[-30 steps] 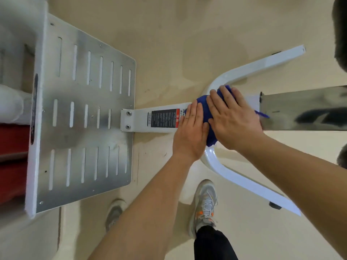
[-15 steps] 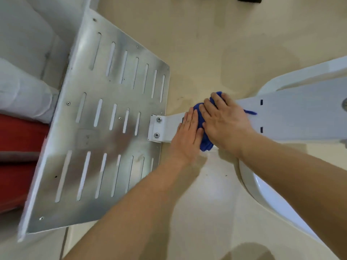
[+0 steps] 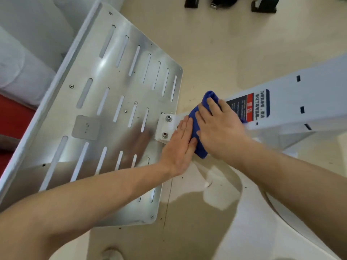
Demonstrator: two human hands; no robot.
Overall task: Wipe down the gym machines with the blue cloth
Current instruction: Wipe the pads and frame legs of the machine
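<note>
A folded blue cloth [image 3: 197, 126] lies across the white beam [image 3: 293, 102] of the gym machine, just right of the beam's bolted end bracket [image 3: 165, 126]. My right hand [image 3: 219, 126] lies flat on the cloth and presses it onto the beam. Beside it, my left hand [image 3: 180, 145] rests with straight fingers along the cloth's left edge, next to the bracket. Most of the cloth is hidden under my right hand. A black and red warning label [image 3: 247, 107] on the beam shows just past my right hand.
A slotted metal footplate [image 3: 105, 117] fills the left, tilted, joined to the beam. Behind it are white padding [image 3: 18, 72] and a red pad [image 3: 11, 117]. The white curved base [image 3: 281, 218] runs at lower right. Black machine feet [image 3: 191, 2] stand on the beige floor at the top.
Both hands with the cloth have slid left along the beam to its bolted end. The view has come closer and the warning label, covered before, now shows right of my right hand.
</note>
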